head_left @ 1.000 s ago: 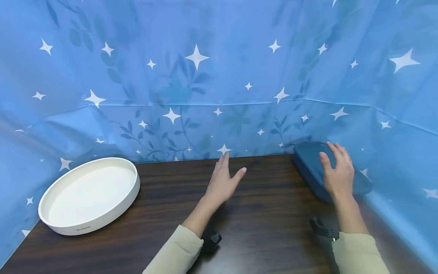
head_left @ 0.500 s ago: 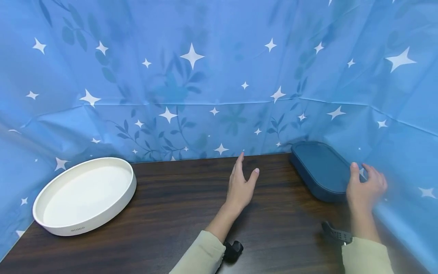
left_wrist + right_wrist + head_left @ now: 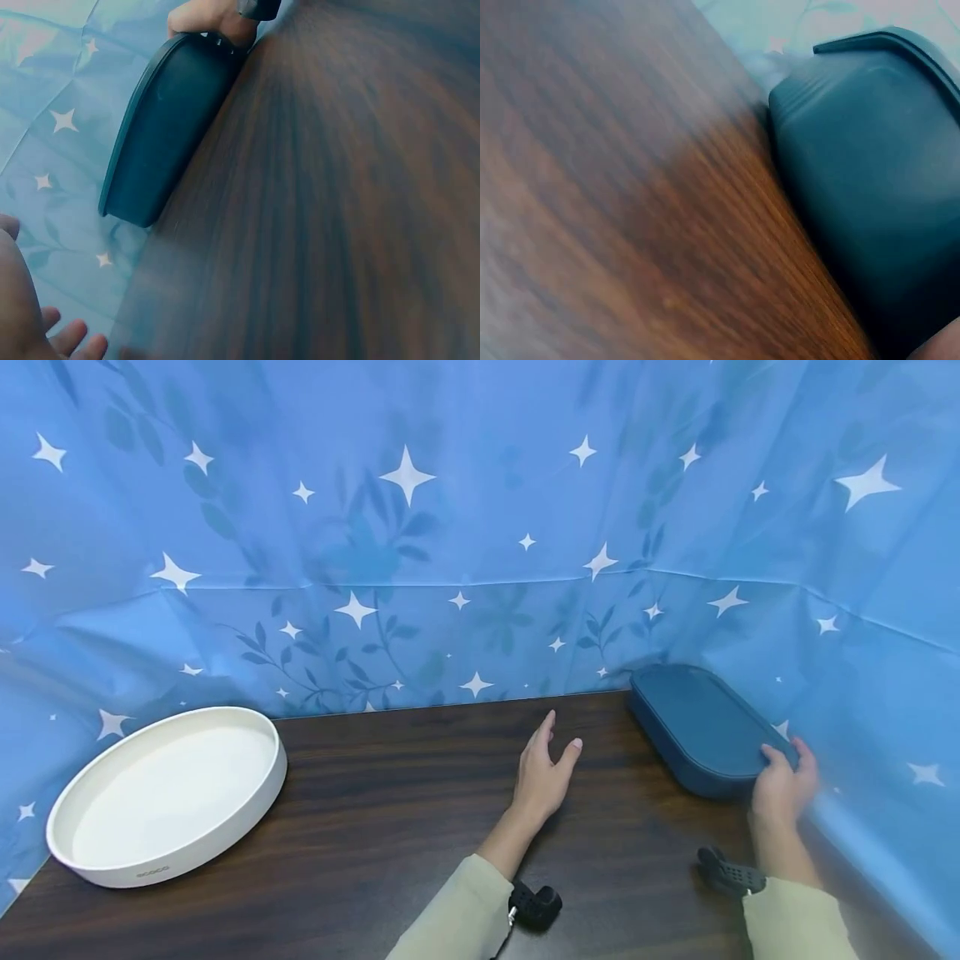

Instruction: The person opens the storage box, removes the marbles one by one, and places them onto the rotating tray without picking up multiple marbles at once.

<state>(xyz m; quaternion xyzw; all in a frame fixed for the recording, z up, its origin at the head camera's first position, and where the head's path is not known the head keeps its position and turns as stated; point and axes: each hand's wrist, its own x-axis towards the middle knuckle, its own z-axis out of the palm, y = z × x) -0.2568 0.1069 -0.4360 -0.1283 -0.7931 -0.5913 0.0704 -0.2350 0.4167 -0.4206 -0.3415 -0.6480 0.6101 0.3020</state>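
Note:
A dark blue box with rounded corners and a flat lid (image 3: 693, 722) lies at the back right of the table against the curtain. My right hand (image 3: 782, 789) holds its near right corner, thumb on the lid's edge and fingers at the far side; part of the fingers is hidden. In the left wrist view, the box (image 3: 169, 124) has that hand at its end. My left hand (image 3: 542, 781) hovers over the table left of the box, fingers extended, thumb apart, nothing in it.
A round white tray (image 3: 172, 781) with a raised rim stands at the left of the dark wooden table (image 3: 360, 843). A blue curtain with white stars (image 3: 465, 510) closes off the back and both sides. Both wrists wear black camera straps.
My right hand has gone past the box's lid to its right side, then come back in onto the near right corner. My left hand has shifted right, towards the box.

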